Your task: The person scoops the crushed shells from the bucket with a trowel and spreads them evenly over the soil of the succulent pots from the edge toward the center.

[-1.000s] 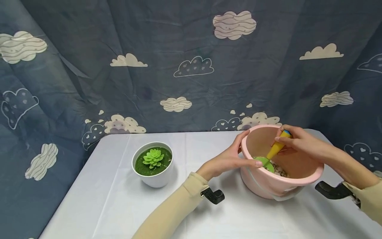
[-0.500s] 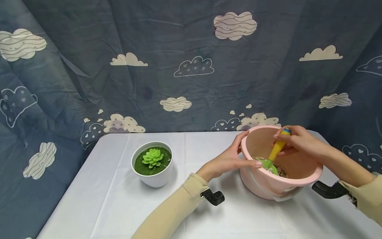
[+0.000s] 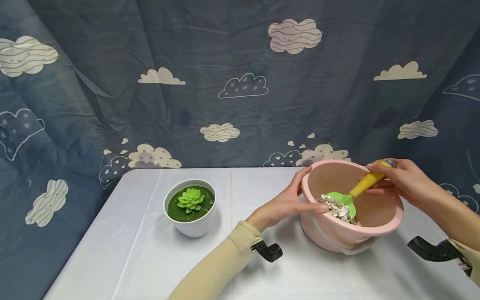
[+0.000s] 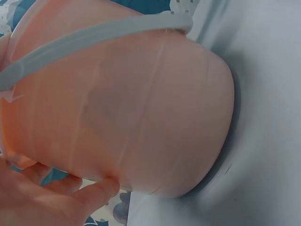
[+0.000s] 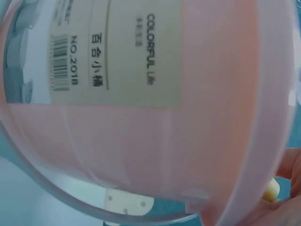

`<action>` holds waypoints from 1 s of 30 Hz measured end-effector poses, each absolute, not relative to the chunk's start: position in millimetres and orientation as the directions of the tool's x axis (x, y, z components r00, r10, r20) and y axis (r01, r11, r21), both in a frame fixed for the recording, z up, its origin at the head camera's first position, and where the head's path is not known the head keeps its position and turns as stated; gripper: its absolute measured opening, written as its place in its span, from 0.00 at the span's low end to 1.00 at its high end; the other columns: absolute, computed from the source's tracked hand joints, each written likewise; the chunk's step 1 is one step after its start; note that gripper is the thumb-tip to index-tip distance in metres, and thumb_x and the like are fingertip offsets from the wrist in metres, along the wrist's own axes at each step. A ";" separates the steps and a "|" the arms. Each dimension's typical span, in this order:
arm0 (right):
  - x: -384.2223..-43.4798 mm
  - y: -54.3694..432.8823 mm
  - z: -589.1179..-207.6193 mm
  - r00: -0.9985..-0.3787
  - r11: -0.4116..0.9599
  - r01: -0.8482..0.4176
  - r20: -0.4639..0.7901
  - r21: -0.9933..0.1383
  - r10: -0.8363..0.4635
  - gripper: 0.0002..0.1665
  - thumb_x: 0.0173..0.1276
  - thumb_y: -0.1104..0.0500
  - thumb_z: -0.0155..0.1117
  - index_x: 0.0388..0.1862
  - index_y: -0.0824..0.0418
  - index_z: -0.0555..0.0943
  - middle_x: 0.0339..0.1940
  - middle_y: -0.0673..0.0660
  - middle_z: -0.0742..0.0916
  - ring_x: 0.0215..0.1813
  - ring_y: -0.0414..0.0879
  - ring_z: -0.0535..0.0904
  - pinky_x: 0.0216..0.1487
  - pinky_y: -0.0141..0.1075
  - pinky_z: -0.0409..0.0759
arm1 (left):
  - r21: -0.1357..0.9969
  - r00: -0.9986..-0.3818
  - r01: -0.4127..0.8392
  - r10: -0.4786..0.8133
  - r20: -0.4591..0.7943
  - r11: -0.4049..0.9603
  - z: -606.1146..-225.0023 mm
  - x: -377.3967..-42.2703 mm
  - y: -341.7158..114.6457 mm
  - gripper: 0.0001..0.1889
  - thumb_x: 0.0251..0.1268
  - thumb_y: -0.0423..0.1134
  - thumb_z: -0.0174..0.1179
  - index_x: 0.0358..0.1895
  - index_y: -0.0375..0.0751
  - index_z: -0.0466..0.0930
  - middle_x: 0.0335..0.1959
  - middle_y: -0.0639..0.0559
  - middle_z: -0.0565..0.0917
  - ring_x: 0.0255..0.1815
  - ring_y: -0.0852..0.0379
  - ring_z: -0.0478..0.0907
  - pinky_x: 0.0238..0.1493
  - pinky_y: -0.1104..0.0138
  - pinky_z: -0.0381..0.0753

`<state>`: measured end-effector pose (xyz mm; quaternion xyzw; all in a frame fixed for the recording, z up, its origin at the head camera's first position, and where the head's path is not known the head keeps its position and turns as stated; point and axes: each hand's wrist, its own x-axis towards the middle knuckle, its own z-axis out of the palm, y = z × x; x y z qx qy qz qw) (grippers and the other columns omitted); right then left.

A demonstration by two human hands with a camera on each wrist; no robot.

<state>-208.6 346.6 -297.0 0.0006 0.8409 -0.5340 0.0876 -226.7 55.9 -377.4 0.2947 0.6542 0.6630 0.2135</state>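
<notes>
The pink bucket (image 3: 339, 239) stands on the white table, with small whitish pebbles (image 3: 333, 207) heaped against its left inner side. With the thumb over the rim and fingers along the outside, my left hand (image 3: 285, 205) grips it; those fingers press the wall (image 4: 131, 108) in the left wrist view. My right hand (image 3: 408, 181), at the bucket's right rim, holds a toy shovel (image 3: 364, 185) by its yellow handle. The shovel's green blade lies among the pebbles, its tip hidden by them. In the right wrist view a bit of the handle (image 5: 272, 190) shows beside the rim.
To the left on the table stands a white pot (image 3: 196, 227) with a green succulent (image 3: 191, 199). The bucket's pale carrying handle (image 4: 99, 37) hangs down its outer side. A printed label (image 5: 136, 61) is on the bucket. Behind the table hangs a dark cloud-patterned cloth (image 3: 187, 46).
My right hand has moved right, and the shovel's handle now leans further that way. The blade has shifted right, with more pebbles showing by it. My left hand keeps its grip.
</notes>
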 end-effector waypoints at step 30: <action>-187.5 375.7 -309.8 -0.984 -0.022 0.157 -0.158 -0.987 0.077 0.14 0.69 0.50 0.65 0.41 0.58 0.76 0.31 0.53 0.88 0.33 0.51 0.88 0.34 0.38 0.84 | 0.994 -0.735 0.074 0.669 0.107 -0.077 -378.2 -225.5 56.3 0.51 0.56 0.38 0.71 0.77 0.70 0.46 0.74 0.69 0.54 0.73 0.70 0.50 0.72 0.57 0.54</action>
